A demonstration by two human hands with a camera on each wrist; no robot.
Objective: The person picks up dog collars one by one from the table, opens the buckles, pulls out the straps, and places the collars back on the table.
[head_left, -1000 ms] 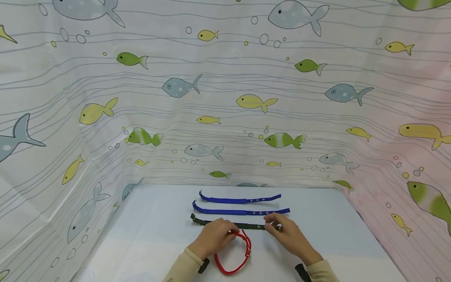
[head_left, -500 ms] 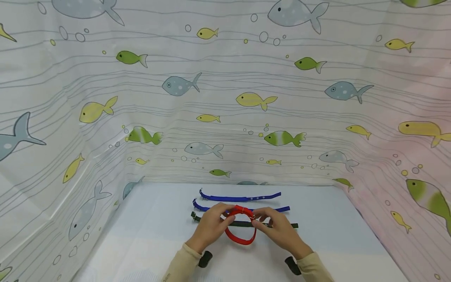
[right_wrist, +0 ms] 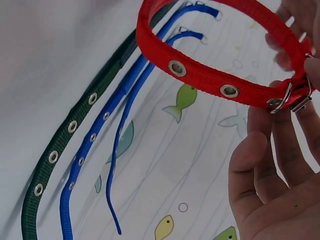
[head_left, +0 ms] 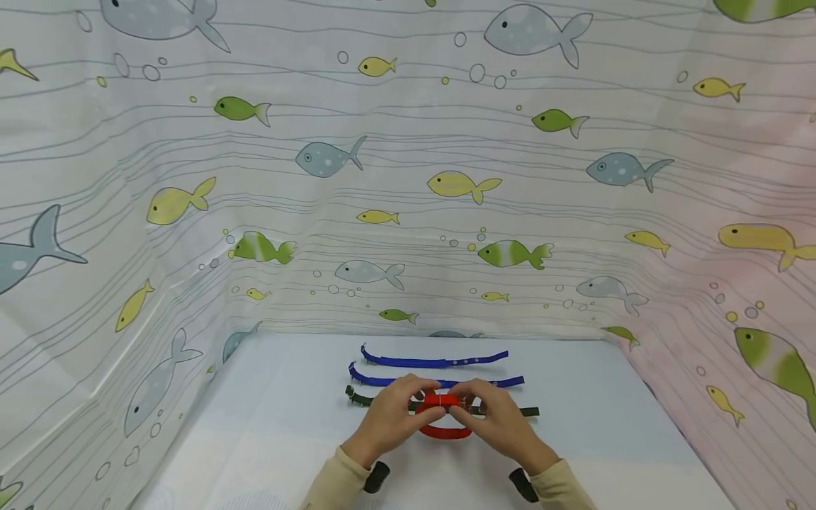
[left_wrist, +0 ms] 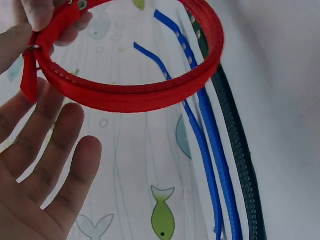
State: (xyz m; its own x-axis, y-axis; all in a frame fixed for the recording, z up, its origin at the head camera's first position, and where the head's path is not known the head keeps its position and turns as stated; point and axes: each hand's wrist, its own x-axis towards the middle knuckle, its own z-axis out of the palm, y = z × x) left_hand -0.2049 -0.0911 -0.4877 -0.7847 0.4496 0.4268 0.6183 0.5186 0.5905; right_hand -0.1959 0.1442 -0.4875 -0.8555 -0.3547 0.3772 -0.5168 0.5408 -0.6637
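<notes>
A red collar, closed into a loop, is held up in front of me between both hands. My left hand pinches it near the collar's loose end, which sticks out past a thin metal loop. Close beside it, my right hand pinches the same part from the other side, by the metal buckle and D-ring. Metal-rimmed holes show along the strap in the right wrist view. The other fingers of each hand are spread below the collar. Thumbs and fingertips partly cover the fastening.
Behind the red collar, a dark green collar and two blue collars lie unfastened in rows on the white table. Fish-printed sheeting stands around the back and sides.
The red collar has risen from near the table, its fastened part turned to the far side. My right hand has come in and pinches it too; both hands have drawn closer together.
</notes>
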